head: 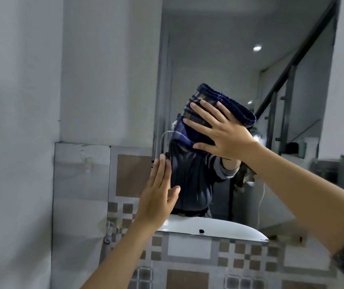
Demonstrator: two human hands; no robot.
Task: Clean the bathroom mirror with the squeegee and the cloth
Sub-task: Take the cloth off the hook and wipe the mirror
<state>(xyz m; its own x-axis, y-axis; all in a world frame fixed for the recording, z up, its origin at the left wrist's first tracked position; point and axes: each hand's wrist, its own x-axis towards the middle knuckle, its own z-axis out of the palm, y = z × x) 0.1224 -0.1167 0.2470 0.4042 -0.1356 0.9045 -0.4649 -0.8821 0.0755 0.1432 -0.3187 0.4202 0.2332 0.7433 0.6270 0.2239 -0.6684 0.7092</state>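
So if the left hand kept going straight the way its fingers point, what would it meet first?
Probably the mirror: the left hand points up along its left edge, fingertips apparently touching it already, though depth is unclear.

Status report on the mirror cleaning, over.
Right hand flat, pressing folded cloth on mirror. Left hand open at mirror's left edge. Squeegee not in view. Nothing blocking.

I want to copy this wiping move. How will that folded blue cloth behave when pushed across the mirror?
The cloth looks soft and thickly folded, so it probably slides flat under the right hand. Its layers may shift or unfold without steady palm pressure.
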